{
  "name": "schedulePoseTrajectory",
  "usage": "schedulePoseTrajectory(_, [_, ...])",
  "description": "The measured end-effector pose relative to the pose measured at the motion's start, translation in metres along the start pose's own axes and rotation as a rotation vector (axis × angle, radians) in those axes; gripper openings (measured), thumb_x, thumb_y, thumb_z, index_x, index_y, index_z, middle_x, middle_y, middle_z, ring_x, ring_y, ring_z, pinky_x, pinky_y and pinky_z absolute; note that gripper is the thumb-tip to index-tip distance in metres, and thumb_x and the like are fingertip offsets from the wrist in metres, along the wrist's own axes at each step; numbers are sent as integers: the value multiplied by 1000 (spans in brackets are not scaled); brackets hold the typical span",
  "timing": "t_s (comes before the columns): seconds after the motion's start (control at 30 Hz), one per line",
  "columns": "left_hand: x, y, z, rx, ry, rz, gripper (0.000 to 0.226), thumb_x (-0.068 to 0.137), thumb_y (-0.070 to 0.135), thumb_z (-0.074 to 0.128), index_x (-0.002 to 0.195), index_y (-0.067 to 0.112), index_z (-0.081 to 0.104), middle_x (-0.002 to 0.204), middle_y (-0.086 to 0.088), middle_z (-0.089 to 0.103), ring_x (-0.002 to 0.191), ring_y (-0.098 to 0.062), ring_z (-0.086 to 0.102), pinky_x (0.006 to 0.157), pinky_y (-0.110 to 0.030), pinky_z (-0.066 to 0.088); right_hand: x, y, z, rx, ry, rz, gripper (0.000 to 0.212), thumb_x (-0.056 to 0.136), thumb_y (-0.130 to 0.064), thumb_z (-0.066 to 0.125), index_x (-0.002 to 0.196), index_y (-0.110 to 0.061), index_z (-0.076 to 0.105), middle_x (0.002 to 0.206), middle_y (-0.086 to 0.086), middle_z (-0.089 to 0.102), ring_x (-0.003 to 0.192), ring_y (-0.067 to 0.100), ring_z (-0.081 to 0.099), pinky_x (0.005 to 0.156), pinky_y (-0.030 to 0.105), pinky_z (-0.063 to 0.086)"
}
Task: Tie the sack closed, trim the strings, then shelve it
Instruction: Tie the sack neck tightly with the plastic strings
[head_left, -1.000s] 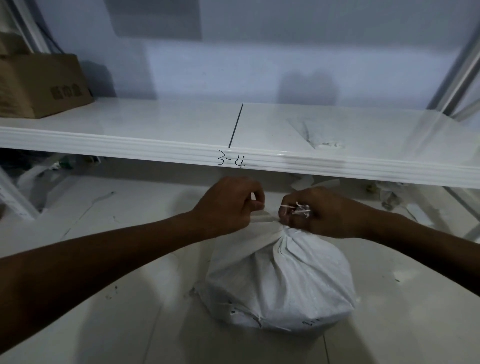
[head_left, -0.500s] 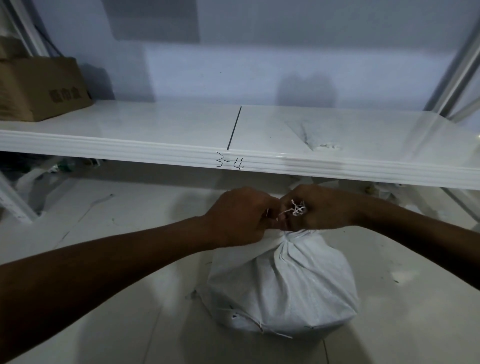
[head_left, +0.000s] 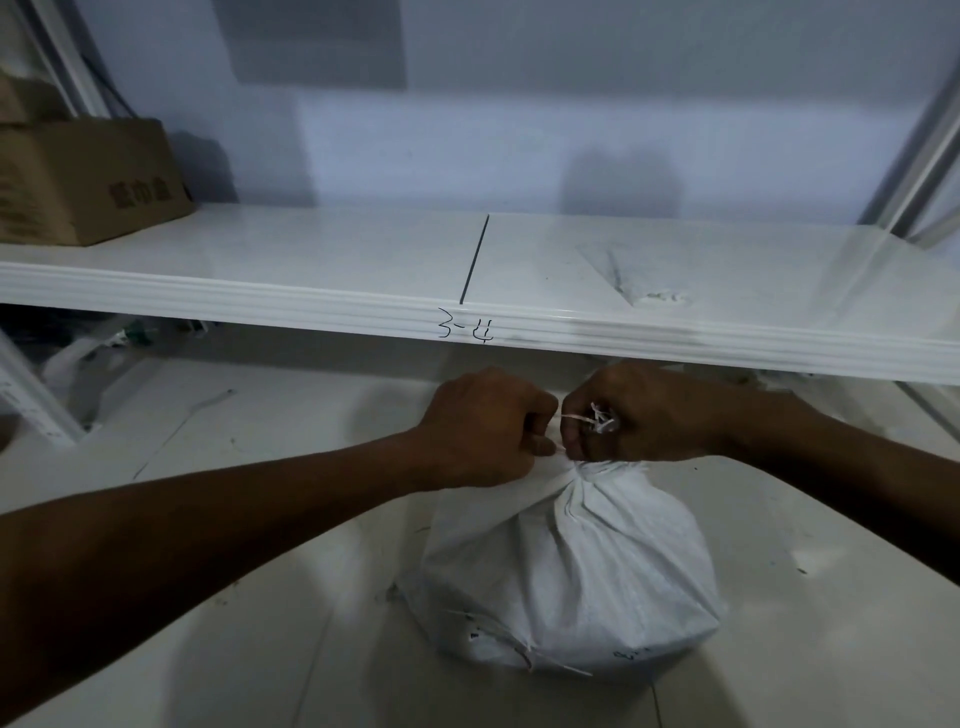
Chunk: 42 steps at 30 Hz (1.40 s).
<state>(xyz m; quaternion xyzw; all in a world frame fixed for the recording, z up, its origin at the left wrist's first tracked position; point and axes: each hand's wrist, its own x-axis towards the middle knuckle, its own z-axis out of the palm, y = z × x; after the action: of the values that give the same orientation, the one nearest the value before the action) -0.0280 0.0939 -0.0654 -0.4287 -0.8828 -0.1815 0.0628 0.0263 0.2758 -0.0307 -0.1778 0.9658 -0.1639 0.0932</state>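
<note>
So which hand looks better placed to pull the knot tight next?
Probably the right hand: the thin white string is wound round its fingers, above the white woven sack's gathered neck. The left hand pinches the other end.

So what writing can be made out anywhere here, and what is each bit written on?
"3-4": handwritten in dark marker on the front edge of the white shelf.
Dark print on the side of the cardboard box: too blurred to read.
Small dark marks low on the white sack: too small to read.
No other writing shows.
</note>
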Motion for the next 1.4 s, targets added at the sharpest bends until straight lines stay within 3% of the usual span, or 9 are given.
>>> schedulePoseTrajectory(0.2, [-2, -5, 1, -25, 30, 9, 32, 76, 33, 73, 61, 23, 47, 49, 12, 43, 58, -11, 49, 60, -25, 44, -2, 6, 4, 46, 17, 7, 12, 85, -17, 69, 83, -29, 72, 79, -18, 70, 77, -7, 64, 67, 7, 48])
schedulePoseTrajectory(0.4, [2, -12, -1, -188, -15, 31, 16, 77, 36, 77, 70, 24, 68, 48, 15, 48, 48, 3, 47, 56, -22, 40, -5, 17, 11, 173, 67, 40, 10, 88, -19, 66, 90, -24, 75, 90, -12, 74, 86, 2, 68, 80, 21, 54])
schedulePoseTrajectory(0.5, [3, -14, 1, -235, 39, 56, 12, 79, 34, 76, 73, 24, 73, 46, 17, 49, 47, 3, 50, 55, -19, 40, -12, 20, 14, 253, 122, 45, 9, 91, -27, 64, 94, -26, 73, 94, -9, 74, 87, 2, 67, 77, 18, 52])
schedulePoseTrajectory(0.63, [0, -19, 3, -307, 66, 61, 13, 80, 34, 71, 79, 22, 76, 60, 6, 68, 55, -3, 61, 59, -28, 54, -28, 22, 10, 522, 81, 59, 34, 79, -27, 79, 112, -24, 70, 105, -8, 75, 94, 2, 70, 81, 15, 54])
schedulePoseTrajectory(0.73, [-2, -23, 4, -334, 78, 38, 12, 81, 29, 70, 77, 19, 73, 68, 3, 73, 64, -3, 68, 64, -30, 58, -34, 25, 17, 524, 32, 50, 53, 68, -23, 88, 116, -24, 64, 104, -10, 73, 93, 4, 70, 78, 19, 55])
schedulePoseTrajectory(0.9, [-4, -22, 6, -414, 30, 40, 8, 86, 16, 71, 83, 9, 74, 73, 0, 75, 67, -6, 72, 69, -27, 61, -28, 26, 24, 242, 235, -36, 30, 76, -37, 81, 99, -21, 71, 90, -3, 74, 76, 9, 68, 68, 33, 57])
schedulePoseTrajectory(1.07, [-10, -25, 7, -497, -29, 39, 16, 82, 21, 77, 94, 12, 76, 87, 5, 77, 79, 0, 72, 76, -19, 58, -24, 19, 21, 229, 308, -56, 20, 78, -33, 80, 87, -18, 71, 74, -6, 69, 62, 5, 61, 56, 16, 43])
schedulePoseTrajectory(1.27, [-12, -17, 11, -511, -72, 11, 4, 82, 12, 74, 79, 10, 74, 74, 7, 73, 68, 2, 68, 70, -18, 55, -11, 17, 27, 209, 369, 28, 31, 74, -39, 74, 74, -9, 69, 69, 8, 70, 63, 24, 65, 58, 41, 51])
schedulePoseTrajectory(1.4, [-7, -16, 11, -550, -67, -27, 6, 83, 12, 73, 79, 8, 70, 73, 2, 74, 68, -6, 70, 66, -20, 55, -6, 11, 27, 199, 461, 114, 24, 74, -25, 76, 69, -5, 64, 69, 12, 67, 59, 19, 60, 55, 31, 44])
